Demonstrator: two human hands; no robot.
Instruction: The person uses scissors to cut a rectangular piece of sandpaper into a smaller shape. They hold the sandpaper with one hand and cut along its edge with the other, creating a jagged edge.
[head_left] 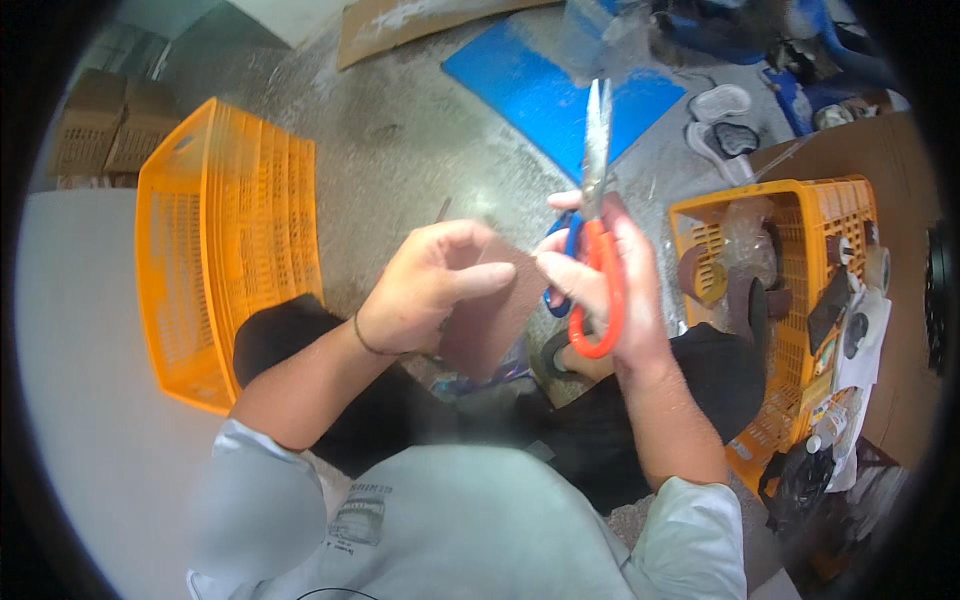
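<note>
1. a thin brown sheet [492,315], likely sandpaper, is held above the lap; it looks light, bendy and rough, best pinched near an edge.
2. left hand [425,285] fingers are closed on its upper left edge.
3. right hand [600,290] fingers grip orange-handled scissors [597,215], blades shut, pointing away.
4. orange crates [225,240] stand on the concrete floor [420,130] either side.

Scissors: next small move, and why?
Probably tip the scissors down toward the brown sheet. The right hand holds them by the orange handles with the blades shut and pointing up, clear of the sheet, while the left hand pinches the sheet and the right fingertips touch its edge.
</note>
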